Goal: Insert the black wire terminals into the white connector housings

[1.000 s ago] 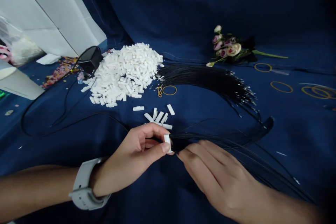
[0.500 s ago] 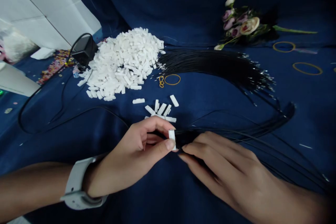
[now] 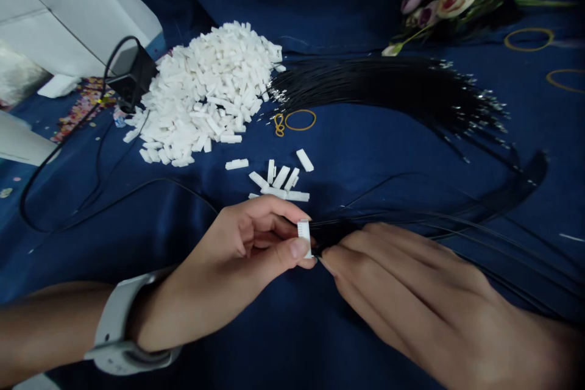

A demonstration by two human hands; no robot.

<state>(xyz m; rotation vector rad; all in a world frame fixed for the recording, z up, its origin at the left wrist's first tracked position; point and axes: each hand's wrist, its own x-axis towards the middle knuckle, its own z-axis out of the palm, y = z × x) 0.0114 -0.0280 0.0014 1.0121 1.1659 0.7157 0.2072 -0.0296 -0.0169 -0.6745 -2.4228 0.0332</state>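
Observation:
Between thumb and fingers, my left hand (image 3: 256,250) grips a small white plastic connector housing (image 3: 303,233), held upright with a row of slots showing. My right hand (image 3: 406,286) is pinched close to the housing's lower end, on the tip of a thin black wire (image 3: 319,257). The wire's tip touches or nearly touches the housing; whether it sits inside I cannot tell. More black wires (image 3: 493,210) trail from behind my right hand to the right. Several loose white housings (image 3: 282,177) lie just beyond my left hand.
A large heap of white housings (image 3: 214,85) stands at the back left, beside a black adapter (image 3: 132,76) with a cord. A thick bundle of black wires (image 3: 375,82) with metal tips lies behind. Rubber bands (image 3: 300,120) and artificial flowers (image 3: 439,0) rest on the blue cloth (image 3: 283,329).
The view has shifted and come slightly closer. My right thumb and fingertips have closed together on the wire near the housing. My left hand keeps its hold.

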